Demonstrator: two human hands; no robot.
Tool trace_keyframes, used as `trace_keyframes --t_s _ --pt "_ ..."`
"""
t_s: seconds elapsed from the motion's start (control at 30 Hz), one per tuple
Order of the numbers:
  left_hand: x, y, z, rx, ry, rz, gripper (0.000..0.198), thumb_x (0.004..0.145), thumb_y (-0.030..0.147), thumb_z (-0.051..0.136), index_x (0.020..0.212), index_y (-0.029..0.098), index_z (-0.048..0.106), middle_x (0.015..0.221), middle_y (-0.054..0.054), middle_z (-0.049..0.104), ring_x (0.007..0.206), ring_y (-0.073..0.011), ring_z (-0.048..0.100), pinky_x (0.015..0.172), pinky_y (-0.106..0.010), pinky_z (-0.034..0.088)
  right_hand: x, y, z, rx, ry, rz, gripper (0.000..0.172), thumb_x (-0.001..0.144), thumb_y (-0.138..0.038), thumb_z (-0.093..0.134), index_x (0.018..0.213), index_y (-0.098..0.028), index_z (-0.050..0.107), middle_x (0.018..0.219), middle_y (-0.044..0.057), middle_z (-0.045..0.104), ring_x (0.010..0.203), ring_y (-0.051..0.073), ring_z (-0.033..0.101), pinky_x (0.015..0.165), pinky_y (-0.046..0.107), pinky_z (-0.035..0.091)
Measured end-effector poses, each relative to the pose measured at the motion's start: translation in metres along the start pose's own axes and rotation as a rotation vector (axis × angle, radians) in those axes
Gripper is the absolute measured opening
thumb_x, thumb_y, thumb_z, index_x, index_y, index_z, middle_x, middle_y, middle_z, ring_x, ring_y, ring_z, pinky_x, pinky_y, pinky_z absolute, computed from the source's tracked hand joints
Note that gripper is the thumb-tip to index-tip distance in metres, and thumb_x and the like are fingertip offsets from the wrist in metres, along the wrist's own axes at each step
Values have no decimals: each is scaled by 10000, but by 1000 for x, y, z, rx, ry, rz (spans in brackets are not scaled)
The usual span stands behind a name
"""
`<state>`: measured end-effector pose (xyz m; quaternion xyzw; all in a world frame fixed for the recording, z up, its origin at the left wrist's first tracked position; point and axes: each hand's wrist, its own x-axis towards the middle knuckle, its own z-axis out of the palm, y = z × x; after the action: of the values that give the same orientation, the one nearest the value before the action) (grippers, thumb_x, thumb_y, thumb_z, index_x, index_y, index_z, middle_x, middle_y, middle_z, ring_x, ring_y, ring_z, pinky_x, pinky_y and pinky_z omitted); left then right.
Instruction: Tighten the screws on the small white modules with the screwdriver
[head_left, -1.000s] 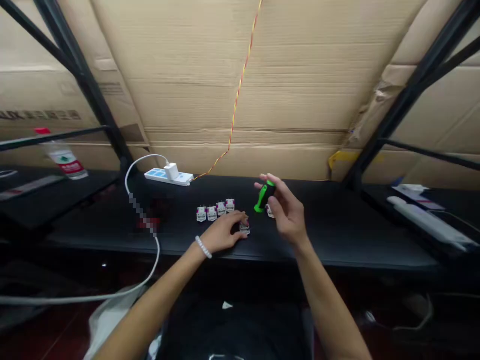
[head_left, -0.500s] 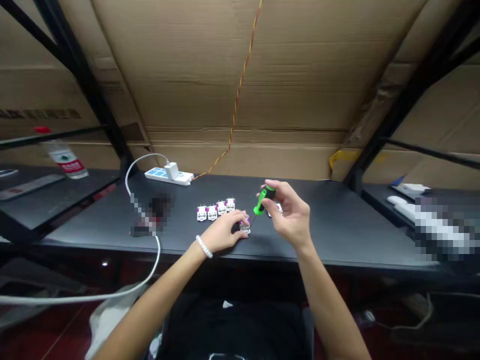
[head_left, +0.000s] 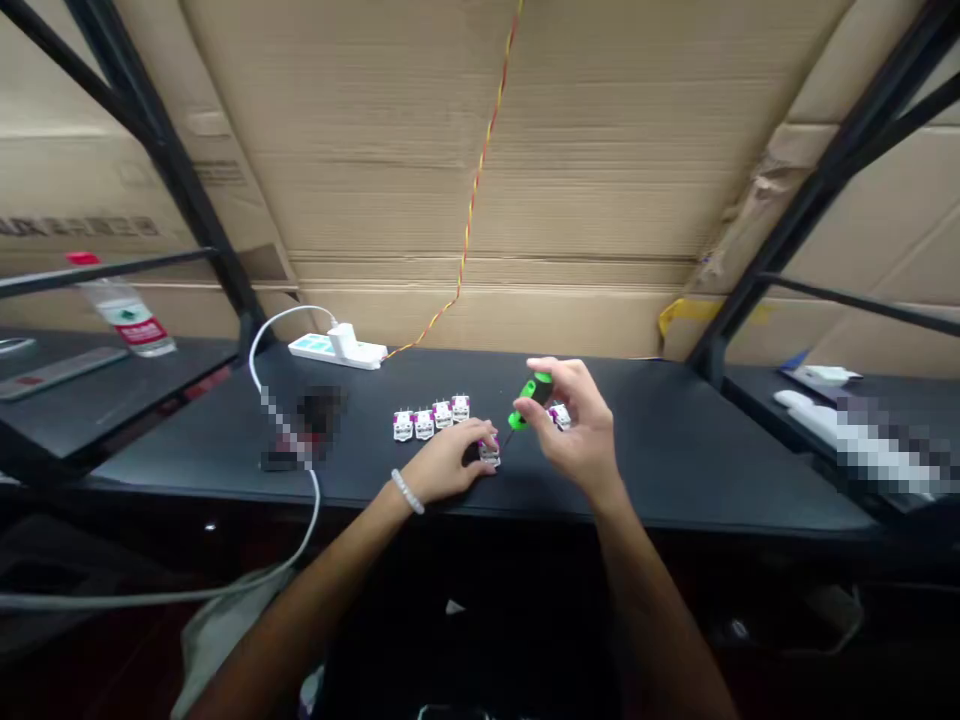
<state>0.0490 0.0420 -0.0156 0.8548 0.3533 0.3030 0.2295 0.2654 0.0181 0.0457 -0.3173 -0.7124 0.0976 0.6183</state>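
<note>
Toward the black surface's (head_left: 697, 450) front edge, the right hand (head_left: 583, 425) pinches one green-and-black screwdriver (head_left: 529, 388), the left hand (head_left: 446, 465) one white-and-purple module (head_left: 490, 454) between thumb and fingers. A loosened pinch could let the screwdriver skid. Four like modules (head_left: 424, 425) line up nearer the back edge, plus seemingly one half-hidden module (head_left: 560, 416).

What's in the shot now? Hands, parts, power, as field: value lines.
left hand: thumb and finger at a white-and-purple part on the table
right hand: holds green-and-black screwdriver, shaft slanting down toward that part; tip contact unclear
row: four similar parts
another part: partly hidden by right hand
power strip: white, plug inserted
</note>
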Motion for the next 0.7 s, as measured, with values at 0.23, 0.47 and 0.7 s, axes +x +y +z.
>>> trace_keyframes --t_s 0.23,0.47,0.7 --pt "0 2 -1 -4 4 0 181 876 158 835 1010 212 728 1309 -111 761 1300 -316 696 1181 -478 526 -3 -1 2 206 -129 71 394 1092 -354 574 1481 -336 633 1314 92 730 1034 239 766 935 450 675" --pt "0 1 0 -2 0 4 193 875 154 841 1013 205 716 1299 -117 757 1291 -312 696 1167 -481 527 -3 1 7 -21 37 -37 386 986 -350 763 1366 -332 700 1143 60 679 826 185 663 765 387 647" --pt "0 1 0 -4 6 9 189 875 161 839 1014 214 722 1320 -112 756 1280 -304 700 1166 -474 530 -7 1 13 329 -69 117 426 1080 -380 618 1500 -312 607 1419 126 720 1086 263 806 901 443 705"
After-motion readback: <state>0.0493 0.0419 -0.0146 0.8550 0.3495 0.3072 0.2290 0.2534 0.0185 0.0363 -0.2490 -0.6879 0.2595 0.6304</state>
